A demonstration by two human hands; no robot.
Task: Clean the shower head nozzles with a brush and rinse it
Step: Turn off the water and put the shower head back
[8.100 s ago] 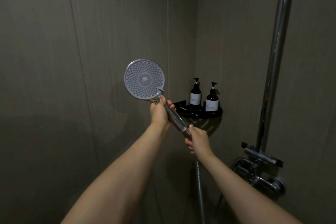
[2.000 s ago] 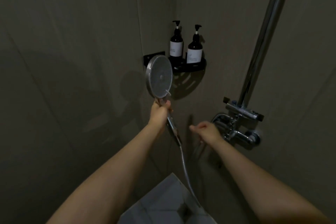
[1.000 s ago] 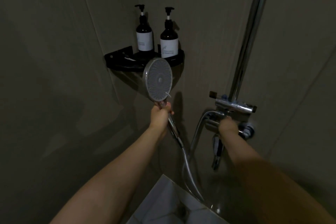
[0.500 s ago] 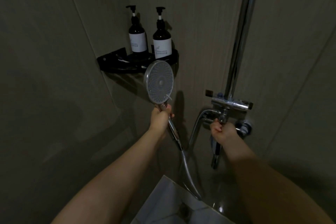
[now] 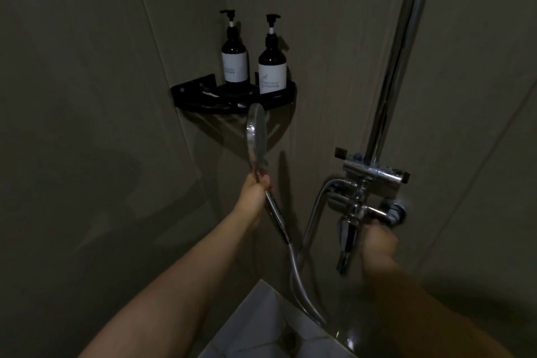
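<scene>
The round chrome shower head point(image 5: 257, 136) is turned edge-on, so its nozzle face shows only as a thin sliver. My left hand point(image 5: 254, 193) grips the top of its handle point(image 5: 276, 218), and the metal hose point(image 5: 299, 285) loops down from the handle's end. My right hand point(image 5: 379, 238) is blurred at the chrome wall faucet point(image 5: 357, 206), with its fingers curled up around the faucet's handle. No water shows at the shower head.
A chrome riser pipe point(image 5: 401, 46) climbs from the faucet. A black corner shelf point(image 5: 203, 107) just above the shower head carries two dark pump bottles point(image 5: 234, 61) point(image 5: 272, 70) and a small pale object. Pale floor tiles point(image 5: 261, 328) show below.
The shower head has rotated from facing me to edge-on. My right hand let go of the handle, reached the faucet, and has shifted right along its underside to its handle.
</scene>
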